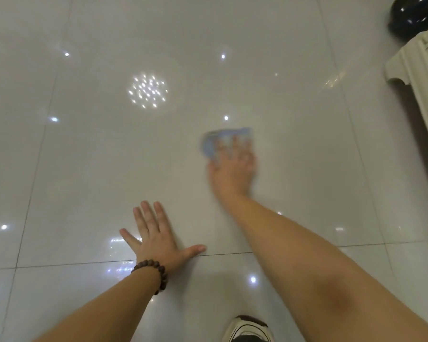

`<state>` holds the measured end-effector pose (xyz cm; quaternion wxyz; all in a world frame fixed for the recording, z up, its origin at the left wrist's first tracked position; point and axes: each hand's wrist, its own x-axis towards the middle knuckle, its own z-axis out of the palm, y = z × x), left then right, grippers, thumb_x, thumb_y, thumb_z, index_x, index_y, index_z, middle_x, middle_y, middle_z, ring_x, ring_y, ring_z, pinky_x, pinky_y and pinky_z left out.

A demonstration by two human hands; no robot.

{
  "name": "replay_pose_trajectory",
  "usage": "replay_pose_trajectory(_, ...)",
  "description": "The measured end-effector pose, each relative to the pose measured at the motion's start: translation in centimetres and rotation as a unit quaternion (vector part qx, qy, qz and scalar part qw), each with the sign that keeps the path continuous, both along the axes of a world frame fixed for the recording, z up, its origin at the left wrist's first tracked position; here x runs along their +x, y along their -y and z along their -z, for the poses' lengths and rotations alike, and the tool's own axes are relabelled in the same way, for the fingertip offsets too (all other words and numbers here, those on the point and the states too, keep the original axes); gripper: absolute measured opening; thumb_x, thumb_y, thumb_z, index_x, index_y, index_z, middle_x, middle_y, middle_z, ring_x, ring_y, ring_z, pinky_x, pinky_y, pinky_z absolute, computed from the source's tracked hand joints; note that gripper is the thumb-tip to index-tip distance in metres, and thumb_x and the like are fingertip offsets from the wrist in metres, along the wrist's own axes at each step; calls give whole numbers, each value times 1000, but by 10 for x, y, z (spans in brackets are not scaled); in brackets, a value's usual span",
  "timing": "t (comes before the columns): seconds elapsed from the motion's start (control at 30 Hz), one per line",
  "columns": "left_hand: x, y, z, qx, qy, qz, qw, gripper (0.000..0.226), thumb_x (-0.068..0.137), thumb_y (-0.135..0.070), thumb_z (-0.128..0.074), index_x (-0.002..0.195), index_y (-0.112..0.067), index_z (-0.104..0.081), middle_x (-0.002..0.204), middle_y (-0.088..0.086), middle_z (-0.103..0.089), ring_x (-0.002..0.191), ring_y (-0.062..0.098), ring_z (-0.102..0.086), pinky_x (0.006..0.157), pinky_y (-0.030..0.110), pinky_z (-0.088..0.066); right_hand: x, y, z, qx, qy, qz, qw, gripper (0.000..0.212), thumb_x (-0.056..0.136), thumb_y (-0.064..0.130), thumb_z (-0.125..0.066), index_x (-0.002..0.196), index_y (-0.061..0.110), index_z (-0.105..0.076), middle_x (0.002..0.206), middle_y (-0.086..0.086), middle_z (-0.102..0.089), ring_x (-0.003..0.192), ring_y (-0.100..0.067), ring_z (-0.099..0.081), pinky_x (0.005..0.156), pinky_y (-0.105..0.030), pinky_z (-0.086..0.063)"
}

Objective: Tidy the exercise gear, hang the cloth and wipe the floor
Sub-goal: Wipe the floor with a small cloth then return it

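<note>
two hands are down on the glossy pale tiled floor (89,154). the right hand (232,169) lies flat on a small light-blue wiping cloth (210,144), fingers straight and spread, pressing it to the tile; both are blurred, so the hand seems to be mid-stroke. the cloth sits under and just ahead of those fingers, spilling out on their left, well forward of the left hand (156,238). that left hand is planted with fingers splayed, apparently as a prop, a brown wooden bead bracelet (153,270) at its wrist. the cloth's long axis looks crosswise, though blur makes that uncertain. a white sneaker toe (247,327) shows at bottom, cream moulded furniture (415,62) at right, well apart from the cloth.
</note>
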<state>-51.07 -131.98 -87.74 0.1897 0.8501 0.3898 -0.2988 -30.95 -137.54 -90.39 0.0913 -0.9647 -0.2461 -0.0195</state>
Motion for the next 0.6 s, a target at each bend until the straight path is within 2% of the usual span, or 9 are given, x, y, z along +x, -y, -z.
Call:
replay_pose_trajectory(0.07,3,-2,-3,-14,-27,4,1000,150,35,-104,-24,125,-12,53,132,12,58,129,33,47,106,67,12,-30,-38,-1,-36,-30,-283,958,55,79,46,-48,133,39,-52,146,-3,-45,138,-34,-32,108,-44,-27)
replay_pose_trajectory(0.13,4,-4,-5,-23,-43,9,999,151,31,-104,-24,122,-11,55,129,12,60,128,34,48,106,68,11,-20,-34,-1,-45,-57,-423,903,54,81,44,-47,135,41,-48,150,-1,-39,140,-32,-29,108,-43,-26)
replay_pose_trajectory(0.2,4,-5,-6,-31,-46,12,998,153,32,-103,-29,122,-11,55,128,12,61,127,34,48,106,68,11,22,11,9,-3,-28,-336,941,53,80,41,-47,132,36,-53,145,-3,-46,136,-32,-37,105,-42,-32)
replay_pose_trajectory(0.3,5,-4,-7,-35,-47,12,998,153,37,-101,-35,124,-11,53,130,12,60,126,34,49,105,68,13,104,138,21,-34,-20,-42,998,57,84,43,-38,139,27,-47,146,-11,-44,135,-36,-36,111,-49,-30)
replay_pose_trajectory(0.37,6,-4,-9,-35,-49,15,998,153,38,-101,-36,124,-11,53,131,13,59,126,35,49,105,68,12,141,231,13,-76,-68,150,983,69,82,53,-24,146,28,-32,152,-13,-32,139,-37,-26,117,-47,-14)
replay_pose_trajectory(0.47,7,-4,-11,-37,-53,16,998,153,39,-101,-36,123,-11,53,130,14,59,127,36,47,105,69,11,138,266,-16,-1,-149,395,906,67,85,51,-28,149,33,-19,158,-7,-14,142,-40,-11,113,-50,-12)
replay_pose_trajectory(0.5,7,-5,-12,-36,-56,17,998,153,40,-101,-37,123,-10,54,129,14,59,128,36,47,106,69,11,120,245,-19,7,-141,443,885,62,91,44,-34,149,30,-18,158,-8,-11,142,-42,-8,112,-52,-14)
replay_pose_trajectory(0.53,7,-5,-12,-36,-60,18,997,153,40,-101,-37,122,-10,54,128,15,59,128,37,46,106,69,10,99,213,-19,5,-130,448,885,60,94,36,-39,150,27,-19,159,-11,-10,143,-42,-8,111,-54,-16)
replay_pose_trajectory(0.6,8,-5,-14,-34,-67,19,997,152,41,-101,-37,122,-9,54,127,14,60,129,37,45,107,69,8,40,138,-17,7,-62,317,946,59,92,28,-45,149,21,-27,156,-16,-20,141,-44,-16,108,-55,-25)
